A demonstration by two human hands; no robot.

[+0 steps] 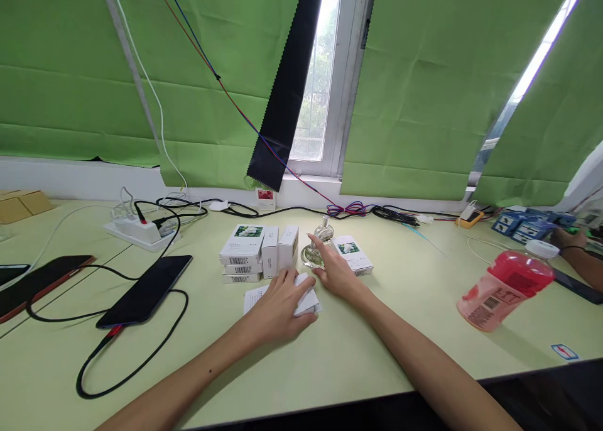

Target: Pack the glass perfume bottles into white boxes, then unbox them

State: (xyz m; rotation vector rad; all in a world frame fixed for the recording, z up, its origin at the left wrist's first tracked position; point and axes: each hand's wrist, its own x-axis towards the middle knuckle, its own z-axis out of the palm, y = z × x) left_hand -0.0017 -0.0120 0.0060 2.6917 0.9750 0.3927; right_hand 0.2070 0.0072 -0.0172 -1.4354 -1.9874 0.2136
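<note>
My left hand (281,305) is closed over a small white box (307,300) on the table, its fingers curled across the top. Another white carton (253,298) lies partly hidden beneath that hand. My right hand (335,269) rests beside a clear glass bottle (324,232) and other shiny glass (308,255), with its fingers apart; whether it touches the glass I cannot tell. Behind my left hand are a stack of white boxes with a flower picture (242,242) and two upright white boxes (270,250) (288,245). A flower-printed box (352,255) lies flat just right of my right hand.
Phones (146,291) with black cables and a power strip (139,229) occupy the left side. A tilted pink drink bottle (506,286) is at the right, near another person's hand (568,239) and blue boxes (530,225). Cable bundles (393,215) run along the window wall.
</note>
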